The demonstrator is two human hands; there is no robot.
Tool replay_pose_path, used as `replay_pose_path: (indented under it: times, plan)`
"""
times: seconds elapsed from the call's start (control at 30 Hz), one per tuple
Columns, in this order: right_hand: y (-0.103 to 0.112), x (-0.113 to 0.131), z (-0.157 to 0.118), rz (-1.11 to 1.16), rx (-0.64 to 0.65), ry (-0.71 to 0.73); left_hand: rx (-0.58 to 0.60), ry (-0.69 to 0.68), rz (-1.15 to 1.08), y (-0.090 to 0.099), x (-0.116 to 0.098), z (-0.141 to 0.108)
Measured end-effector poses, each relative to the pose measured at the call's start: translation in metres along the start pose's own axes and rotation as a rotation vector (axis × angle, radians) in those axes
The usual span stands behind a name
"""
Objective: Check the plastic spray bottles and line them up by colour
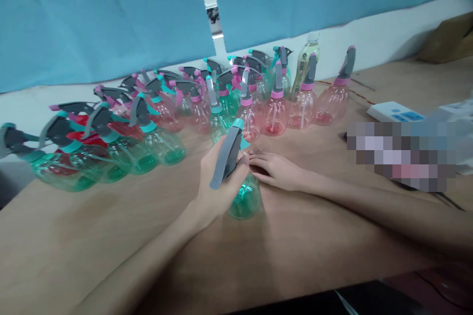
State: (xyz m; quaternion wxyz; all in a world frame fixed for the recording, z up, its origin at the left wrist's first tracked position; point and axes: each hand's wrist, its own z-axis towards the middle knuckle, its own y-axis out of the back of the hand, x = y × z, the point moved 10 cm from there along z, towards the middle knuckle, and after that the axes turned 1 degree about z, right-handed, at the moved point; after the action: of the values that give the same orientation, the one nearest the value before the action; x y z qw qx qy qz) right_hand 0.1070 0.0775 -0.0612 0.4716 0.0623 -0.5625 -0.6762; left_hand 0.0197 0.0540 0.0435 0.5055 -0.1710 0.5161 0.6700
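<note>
A green spray bottle [245,199] with a grey and turquoise trigger head stands in front of me on the table. My left hand [219,173] is wrapped round its neck just under the head, thumb and fingers closed. Right beside it, my right hand [278,170] rests low with its fingers stretched out toward the bottle. Its fingertips reach close to the left hand and the bottle; whether they touch is hard to make out. Just beyond stand clear pink spray bottles [274,117] with pink collars. To the left is a row of green spray bottles [162,145].
The wooden table [121,241] carries many more spray bottles at the back. A drink bottle [306,61] stands behind them near the blue wall covering [111,15]. On the right lie a white box [395,112], a blurred-out object [401,155] and clear plastic [461,133].
</note>
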Motion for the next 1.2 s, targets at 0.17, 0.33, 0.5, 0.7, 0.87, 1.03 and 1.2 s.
replay_pose_path:
  times: [0.17,0.33,0.5,0.7,0.87,1.03,1.2]
  plan:
    - [0.0002,0.0007,-0.0009,0.002,-0.004,0.004,-0.006,0.008,0.013,0.0001,0.0007,0.0004]
    - [-0.0005,-0.0006,-0.0005,-0.005,-0.006,-0.002,-0.003,0.019,0.004,0.0009,0.0026,0.001]
    - [-0.0003,-0.0015,-0.0004,-0.01,-0.011,0.001,0.007,0.004,-0.033,-0.0015,-0.0008,0.0016]
    - [0.001,0.0006,-0.0003,-0.025,-0.021,0.012,0.002,0.01,-0.029,-0.0009,-0.0022,0.0012]
    - [0.0014,0.0006,-0.0001,-0.052,-0.02,0.004,0.018,0.026,-0.033,-0.0007,0.0028,0.0009]
    - [0.0015,0.0011,0.0,-0.056,-0.026,0.01,0.023,0.021,-0.069,-0.0022,0.0006,0.0015]
    - [0.0019,0.0013,-0.0002,-0.052,-0.032,0.006,0.011,0.038,-0.009,0.0005,-0.0004,0.0027]
